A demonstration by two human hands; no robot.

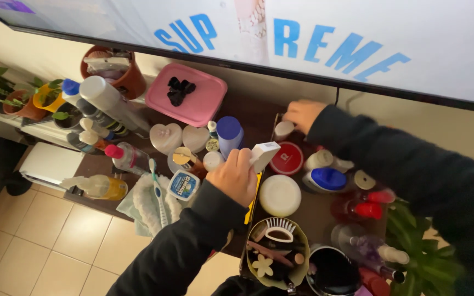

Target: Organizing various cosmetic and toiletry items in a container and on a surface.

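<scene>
Left hand (236,176) fingers pinch a small white box (263,154), long axis toward 1 o'clock; right hand (302,114) fingers curl on a small jar (283,130) at 12.

both arms wear long black sleeves of soft, matte fabric reaching the wrists; the left hand (239,176) and right hand (302,114) are bare.

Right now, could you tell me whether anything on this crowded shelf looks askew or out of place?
Yes. A toothbrush lies loose across a white cloth at the shelf's front edge, and a yellow spray bottle lies on its side beside it rather than upright.
</scene>
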